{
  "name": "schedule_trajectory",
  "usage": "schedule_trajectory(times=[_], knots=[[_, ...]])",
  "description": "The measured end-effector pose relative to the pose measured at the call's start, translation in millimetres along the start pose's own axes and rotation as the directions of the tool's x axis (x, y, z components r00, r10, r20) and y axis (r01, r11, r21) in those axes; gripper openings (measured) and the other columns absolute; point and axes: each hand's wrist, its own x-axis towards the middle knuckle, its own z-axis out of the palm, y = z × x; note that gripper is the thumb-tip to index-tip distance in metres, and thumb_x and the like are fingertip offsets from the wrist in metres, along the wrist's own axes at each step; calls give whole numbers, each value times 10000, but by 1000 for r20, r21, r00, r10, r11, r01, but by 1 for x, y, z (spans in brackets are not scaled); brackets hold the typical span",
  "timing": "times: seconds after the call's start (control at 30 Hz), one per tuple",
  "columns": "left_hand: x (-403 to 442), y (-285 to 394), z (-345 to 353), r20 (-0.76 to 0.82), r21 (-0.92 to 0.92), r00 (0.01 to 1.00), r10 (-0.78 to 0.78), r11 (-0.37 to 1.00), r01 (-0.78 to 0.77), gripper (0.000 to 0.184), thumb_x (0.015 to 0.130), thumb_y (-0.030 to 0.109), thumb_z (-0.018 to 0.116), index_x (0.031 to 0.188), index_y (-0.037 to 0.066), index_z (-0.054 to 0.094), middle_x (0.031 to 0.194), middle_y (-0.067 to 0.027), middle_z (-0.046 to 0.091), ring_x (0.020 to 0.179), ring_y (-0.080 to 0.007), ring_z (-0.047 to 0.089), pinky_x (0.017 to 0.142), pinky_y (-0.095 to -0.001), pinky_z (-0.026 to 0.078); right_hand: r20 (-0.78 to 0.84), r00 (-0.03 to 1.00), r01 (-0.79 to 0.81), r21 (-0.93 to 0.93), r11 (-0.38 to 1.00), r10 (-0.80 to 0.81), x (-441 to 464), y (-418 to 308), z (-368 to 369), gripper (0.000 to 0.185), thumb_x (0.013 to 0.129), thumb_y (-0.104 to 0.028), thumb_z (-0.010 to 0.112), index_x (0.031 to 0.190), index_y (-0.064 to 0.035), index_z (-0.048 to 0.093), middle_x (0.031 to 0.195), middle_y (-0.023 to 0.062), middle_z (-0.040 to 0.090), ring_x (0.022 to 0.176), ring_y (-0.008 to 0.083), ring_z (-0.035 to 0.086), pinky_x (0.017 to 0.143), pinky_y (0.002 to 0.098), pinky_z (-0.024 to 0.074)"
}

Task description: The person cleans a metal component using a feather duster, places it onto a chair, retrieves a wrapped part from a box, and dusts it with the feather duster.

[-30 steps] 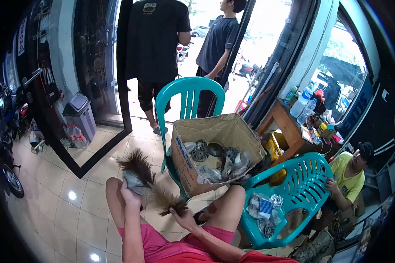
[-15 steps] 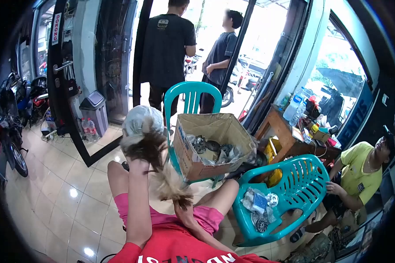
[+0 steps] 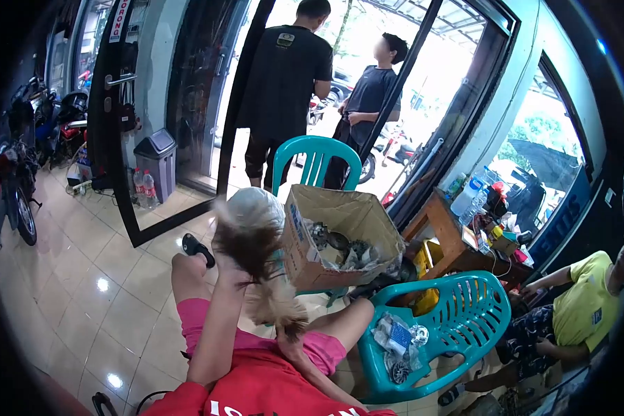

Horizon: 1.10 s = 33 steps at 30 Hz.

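A blurred, hair-like tuft, dark brown (image 3: 246,246) above and pale blond (image 3: 277,305) below, hangs before my body. My left hand (image 3: 237,267) is raised at the upper part; the tuft hides its fingers. A rounded whitish thing (image 3: 256,201) shows just above it; I cannot tell whether the hand touches it. Lower down, near my lap, my right hand (image 3: 290,341) is closed at the tuft's dark lower end. Beyond my hands, a cardboard box (image 3: 343,274) holding metal parts (image 3: 336,240) stands on a green plastic chair (image 3: 317,147).
A second green chair (image 3: 464,326) at right carries bagged parts (image 3: 400,340). Behind it is a wooden table (image 3: 433,222) with bottles (image 3: 468,197). A person in yellow (image 3: 589,305) sits at right; two people (image 3: 284,83) stand by the doorway. Motorbikes (image 3: 21,173) stand at left.
The view has tilted and shifted. My left hand, the tuft and the whitish thing appear slightly farther right and lower. The person in yellow has taken a hand off the green chair.
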Motion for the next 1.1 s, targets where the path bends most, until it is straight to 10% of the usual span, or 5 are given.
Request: schedule_trajectory(times=[0.1,0.23,0.3,0.47,1.1], knots=[[6,6,37,-320,19,947,26,1000,-21,518,1047,459,373,1376,84,512,1353,-128,564,1225,-283,562,1047,-449,457,-20,991,107,-445,889,-130,1,58,8,153,967,-134,599,928,10,636,809,123,676,734,268,623,682,374,455],[9,4,37,-247,68,957,152,988,-140,466,1064,370,358,1351,50,538,1311,-114,603,1216,-287,563,1083,-431,429,-80,967,-214,254,943,241,8,40,12,129,955,-110,620,929,16,625,820,75,666,751,214,617,656,342,446],[18,4,4,-39,-11,991,126,992,-126,452,1066,362,354,1353,60,527,1295,-117,604,1196,-262,576,1068,-424,439,-189,943,249,-139,958,-273,10,45,18,110,959,-76,613,931,29,623,855,51,658,792,161,602,671,296,446],[5,3,39,-300,127,942,154,985,-120,516,1071,413,306,1359,38,514,1309,-129,598,1191,-262,589,1028,-419,480,-75,976,-194,105,975,202,5,35,1,186,948,-51,609,1111,37,598,1075,105,656,989,244,600,856,345,470],[-4,3,23,-195,0,979,57,998,-58,487,1066,388,328,1406,83,497,1388,-106,557,1247,-283,559,1070,-476,455,-144,981,-101,190,977,129,4,94,15,110,975,-131,590,947,-26,577,876,67,577,821,232,522,746,370,390]])
